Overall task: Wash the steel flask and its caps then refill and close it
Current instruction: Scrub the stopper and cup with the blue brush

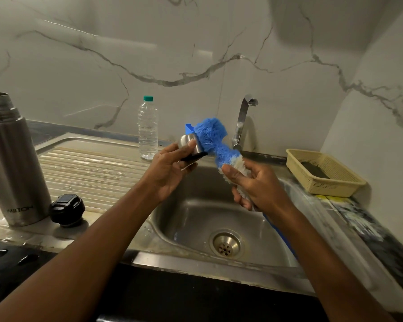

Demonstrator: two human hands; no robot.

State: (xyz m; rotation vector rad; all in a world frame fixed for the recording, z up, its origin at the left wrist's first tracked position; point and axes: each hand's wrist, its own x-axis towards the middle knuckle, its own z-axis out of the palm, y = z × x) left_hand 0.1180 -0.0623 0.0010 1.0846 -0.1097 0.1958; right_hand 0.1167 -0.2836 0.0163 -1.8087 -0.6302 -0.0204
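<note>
Head view. Marble-veined wall panels back a steel sink [172, 219] whose ribbed drainboard [91, 163] runs off to your left. Your left hand [170, 168] holds the steel cap [191, 142] over the basin, thumb curled across its side and the other fingers wrapped beneath it. Your right hand [254, 184] grips the bottle brush [214, 140] by its white lower bristles, fingers closed round it; the blue bristle head rises beyond your fingertips and touches the cap's open end. Well left of your left-hand fingers, the steel flask [12, 159] stands upright and uncapped on the drainboard, with the black inner cap [66, 210] just beside its base. A clear water bottle [147, 129] stands beyond your left thumb, the tap [242, 122] beyond the brush. Right of your right hand sits a cream basket [344, 184].
</note>
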